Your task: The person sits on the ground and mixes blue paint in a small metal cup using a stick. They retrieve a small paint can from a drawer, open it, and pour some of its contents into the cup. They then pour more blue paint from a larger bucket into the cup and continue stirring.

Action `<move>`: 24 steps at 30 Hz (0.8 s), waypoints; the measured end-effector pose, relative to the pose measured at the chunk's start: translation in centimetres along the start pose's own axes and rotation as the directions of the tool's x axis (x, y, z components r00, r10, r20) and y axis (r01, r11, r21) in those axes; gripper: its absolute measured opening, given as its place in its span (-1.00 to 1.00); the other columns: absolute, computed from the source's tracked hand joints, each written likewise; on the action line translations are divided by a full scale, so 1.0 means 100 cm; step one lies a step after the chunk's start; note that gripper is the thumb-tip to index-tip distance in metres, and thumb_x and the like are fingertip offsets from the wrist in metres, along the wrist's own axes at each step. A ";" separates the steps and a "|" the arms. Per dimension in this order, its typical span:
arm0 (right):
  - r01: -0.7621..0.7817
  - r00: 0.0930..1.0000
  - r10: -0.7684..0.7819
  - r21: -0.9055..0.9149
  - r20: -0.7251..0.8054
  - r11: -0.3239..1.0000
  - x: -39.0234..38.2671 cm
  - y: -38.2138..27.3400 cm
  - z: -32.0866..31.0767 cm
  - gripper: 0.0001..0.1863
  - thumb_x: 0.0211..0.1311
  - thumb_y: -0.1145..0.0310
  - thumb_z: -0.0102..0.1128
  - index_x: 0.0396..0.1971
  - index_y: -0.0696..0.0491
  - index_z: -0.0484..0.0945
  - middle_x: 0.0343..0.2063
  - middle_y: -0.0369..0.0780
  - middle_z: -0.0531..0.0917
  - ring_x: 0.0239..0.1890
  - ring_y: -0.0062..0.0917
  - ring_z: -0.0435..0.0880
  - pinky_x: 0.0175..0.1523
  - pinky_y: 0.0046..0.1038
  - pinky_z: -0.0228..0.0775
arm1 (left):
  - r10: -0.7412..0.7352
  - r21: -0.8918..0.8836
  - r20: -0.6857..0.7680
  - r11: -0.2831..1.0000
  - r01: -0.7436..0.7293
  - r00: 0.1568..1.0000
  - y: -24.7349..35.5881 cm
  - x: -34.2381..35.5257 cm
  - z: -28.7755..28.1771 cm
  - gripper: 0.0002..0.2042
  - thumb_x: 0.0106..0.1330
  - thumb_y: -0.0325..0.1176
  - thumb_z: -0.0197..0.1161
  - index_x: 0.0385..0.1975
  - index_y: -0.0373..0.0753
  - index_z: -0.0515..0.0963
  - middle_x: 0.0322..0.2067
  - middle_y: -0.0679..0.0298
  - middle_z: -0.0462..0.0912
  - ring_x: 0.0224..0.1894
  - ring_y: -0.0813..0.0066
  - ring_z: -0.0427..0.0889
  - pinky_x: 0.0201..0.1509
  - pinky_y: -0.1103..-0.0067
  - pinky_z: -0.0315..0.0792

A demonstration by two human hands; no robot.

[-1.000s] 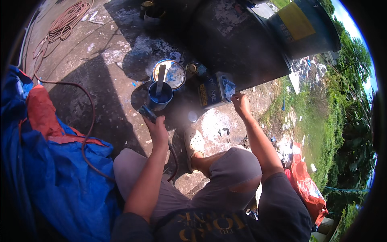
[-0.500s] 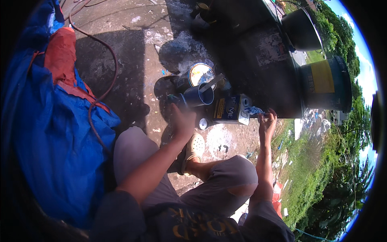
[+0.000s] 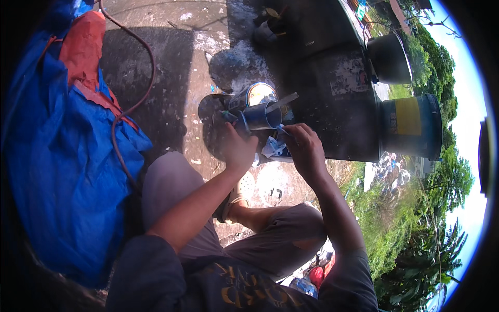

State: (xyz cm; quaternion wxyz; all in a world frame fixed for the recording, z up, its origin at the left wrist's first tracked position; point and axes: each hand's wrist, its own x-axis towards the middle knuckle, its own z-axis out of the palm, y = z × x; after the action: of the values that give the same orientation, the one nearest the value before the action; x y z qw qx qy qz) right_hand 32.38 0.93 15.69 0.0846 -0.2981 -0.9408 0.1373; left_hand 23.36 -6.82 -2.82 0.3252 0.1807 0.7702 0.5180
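My left hand (image 3: 238, 150) is closed around the lower end of a blue-grey cylindrical cup (image 3: 254, 117), tilted with its mouth to the right. A flat stick (image 3: 284, 102) pokes out of the mouth. What lies under my left fingers is partly hidden. My right hand (image 3: 307, 148) pinches a crumpled white rag (image 3: 273, 147) with blue stains, its upper end close to the cup's rim. Whether it touches the rim I cannot tell. Behind the cup stands a round paint can (image 3: 261, 93) with a smeared lid. A rectangular can is mostly hidden behind my right hand and the rag.
A large black surface (image 3: 332, 109) rises on the right, with a dark teal bucket (image 3: 434, 127) and a black tub (image 3: 389, 58) beside it. At left lie a blue tarp (image 3: 73, 197), a red cloth (image 3: 83, 49) and a reddish hose (image 3: 150, 67). Grass (image 3: 387, 229) grows at lower right.
My right hand has moved left from the rectangular can's top, bringing the rag to the cup's mouth. The cup has shifted slightly right and tilted further over in my left hand.
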 end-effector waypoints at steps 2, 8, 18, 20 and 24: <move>0.070 0.998 -0.071 -0.071 0.000 0.995 0.016 -0.007 0.011 -0.82 0.31 0.35 0.24 -0.13 0.01 0.67 -0.24 -0.20 0.69 -0.11 -0.27 0.67 0.06 -0.22 0.37 | -0.053 -0.058 0.152 0.996 0.062 0.987 0.009 -0.004 -0.011 -0.02 0.21 -0.13 0.25 0.46 -0.62 -0.14 0.41 -0.41 0.10 0.48 -0.23 0.14 0.55 0.26 0.06; 0.212 0.977 -0.170 -0.477 0.131 0.853 0.052 -0.007 0.036 -0.82 0.16 0.38 0.20 -0.22 -0.06 0.64 -0.29 -0.29 0.63 -0.10 -0.38 0.64 0.05 -0.23 0.32 | -0.063 0.035 0.116 0.998 0.059 0.991 0.006 -0.011 -0.014 0.00 0.17 -0.11 0.27 0.46 -0.60 -0.11 0.33 -0.38 0.24 0.39 -0.23 0.29 0.48 0.23 0.18; 0.355 0.934 -0.295 -0.460 0.200 0.814 0.020 -0.006 0.028 -0.75 0.14 0.39 0.20 -0.15 -0.06 0.62 -0.28 -0.30 0.52 -0.09 -0.43 0.55 0.06 -0.24 0.27 | -0.069 0.003 0.232 0.998 0.070 0.970 0.007 -0.014 -0.029 0.06 0.20 -0.01 0.31 0.47 -0.60 -0.17 0.34 -0.39 0.23 0.40 -0.19 0.30 0.46 0.28 0.23; 0.367 0.930 -0.311 -0.421 0.199 0.830 0.013 -0.007 0.032 -0.75 0.13 0.39 0.20 -0.15 -0.05 0.62 -0.28 -0.30 0.52 -0.08 -0.44 0.54 0.06 -0.25 0.26 | -0.031 -0.038 0.192 0.999 0.039 0.981 -0.006 -0.011 -0.021 0.03 0.22 -0.03 0.29 0.47 -0.60 -0.17 0.34 -0.39 0.24 0.39 -0.16 0.33 0.44 0.32 0.25; 0.348 0.922 -0.231 -0.407 0.309 0.845 -0.006 0.003 0.040 -0.78 0.13 0.38 0.20 -0.19 -0.05 0.61 -0.28 -0.30 0.52 -0.08 -0.45 0.52 0.05 -0.27 0.26 | -0.099 -0.160 0.197 0.978 0.132 0.975 0.005 -0.009 -0.022 -0.01 0.23 -0.15 0.26 0.49 -0.58 -0.17 0.28 -0.29 0.34 0.28 -0.05 0.44 0.35 0.38 0.33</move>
State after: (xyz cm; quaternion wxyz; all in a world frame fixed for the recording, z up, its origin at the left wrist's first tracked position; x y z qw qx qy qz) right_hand 32.06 -0.08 11.75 -0.0859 -0.1434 -0.9838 -0.0646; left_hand 22.47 -8.66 -1.53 0.4407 0.1549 0.6977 0.5431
